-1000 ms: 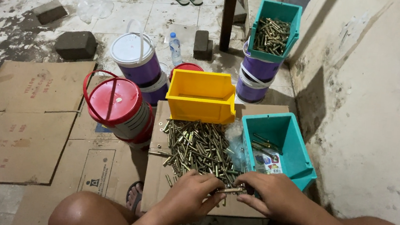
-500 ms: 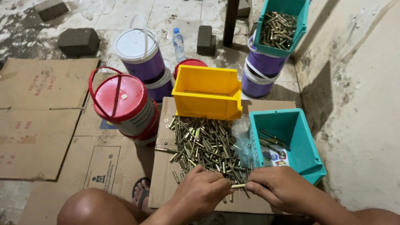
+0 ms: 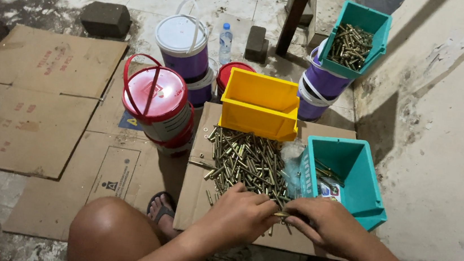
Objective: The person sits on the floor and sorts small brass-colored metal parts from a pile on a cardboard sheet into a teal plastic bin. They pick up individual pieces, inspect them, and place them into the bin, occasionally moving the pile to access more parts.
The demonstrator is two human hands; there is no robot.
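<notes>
Head view, looking down. We see the left hand [image 3: 238,213] and the right hand [image 3: 322,224] meeting fingertip to fingertip at the near edge of a pile of brass-coloured metal pins [image 3: 246,163]. Both hands are nearly closed, the fingers pinched together on a single pin [image 3: 282,214] held crosswise between them; how firmly each grips it we cannot tell.

The pile lies just ahead of the hands on a flat cardboard sheet [image 3: 194,200] spread on the floor. Just right of the right hand stands an open teal bin [image 3: 346,178]; it holds a few pins and a small printed card. Beyond the pile stands a yellow bin [image 3: 260,105], its inside hidden from us. Farther ahead and to the right, a second teal bin [image 3: 357,37], heaped with pins, rests on a purple bucket [image 3: 325,80].

Ahead and to the left of the left hand we note a red-lidded tub [image 3: 155,103] with a red handle, a white-lidded purple bucket [image 3: 183,43] and a small water bottle [image 3: 226,42]. Flattened cartons [image 3: 36,100] with faint red print lie far left.
</notes>
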